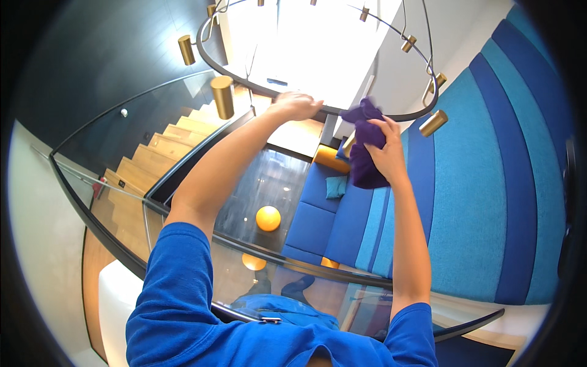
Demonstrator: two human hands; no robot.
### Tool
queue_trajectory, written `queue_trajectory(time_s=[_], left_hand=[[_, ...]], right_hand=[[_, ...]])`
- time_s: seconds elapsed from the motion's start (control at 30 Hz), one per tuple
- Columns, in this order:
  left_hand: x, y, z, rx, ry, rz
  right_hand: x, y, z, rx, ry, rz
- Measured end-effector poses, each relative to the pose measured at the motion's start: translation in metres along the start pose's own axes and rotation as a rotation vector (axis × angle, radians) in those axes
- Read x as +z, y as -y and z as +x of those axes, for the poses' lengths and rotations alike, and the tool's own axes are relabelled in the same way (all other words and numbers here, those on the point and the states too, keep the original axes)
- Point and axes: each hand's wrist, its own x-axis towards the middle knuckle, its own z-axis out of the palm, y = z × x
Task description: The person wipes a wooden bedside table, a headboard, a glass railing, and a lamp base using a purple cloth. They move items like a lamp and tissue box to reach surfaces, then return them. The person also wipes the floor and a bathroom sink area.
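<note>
Both my arms reach forward over a glass railing toward a dark ring-shaped hanging light point(250, 85) with brass cylinder lamps point(223, 97). At the ring's near side is my left hand point(298, 106), its fingers bent over or against the rim; whether it grips the ring I cannot tell. A crumpled purple cloth point(367, 156) hangs from my right hand point(387, 144), pinched between thumb and fingers just below the ring's near right part. The top of the cloth lies close to the ring, and contact is not clear.
The railing's dark handrail point(298, 264) crosses in front of my body. Beyond and below lie a blue sofa point(312, 225), a teal cushion point(336, 187), a yellow ball point(268, 218) and a wooden staircase point(153, 153). Striped blue padded panels point(472, 183) cover the right wall.
</note>
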Motion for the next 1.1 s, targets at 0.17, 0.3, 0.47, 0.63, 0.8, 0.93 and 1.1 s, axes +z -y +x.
queue_trajectory(time_s=[0.17, 0.3, 0.47, 0.63, 0.8, 0.93, 1.1], left_hand=[[-0.039, -0.015, -0.014, 0.21, -0.152, -0.555], [-0.052, 0.072, -0.021, -0.041, -0.589, -0.268], [-0.027, 0.054, -0.002, -0.039, 0.057, -0.068], [-0.022, -0.016, -0.014, 0.096, 0.108, -0.322], [-0.081, 0.083, -0.016, -0.112, -0.509, -0.53], [-0.065, 0.18, -0.013, -0.337, -0.099, 0.113], [-0.047, 0.096, -0.003, -0.012, 0.198, -0.023]], right_hand=[[-0.06, -0.041, -0.023, 0.103, 0.127, -0.192], [-0.084, -0.024, -0.037, 0.551, 0.018, 0.297], [-0.024, 0.006, 0.008, 0.11, -0.082, 0.219], [0.012, 0.025, 0.013, -0.078, 0.319, -0.028], [-0.079, -0.025, -0.022, 0.137, 0.26, -0.058], [-0.053, 0.03, -0.005, 0.371, -0.01, 0.371], [0.005, 0.045, 0.028, 0.202, -0.07, 0.36]])
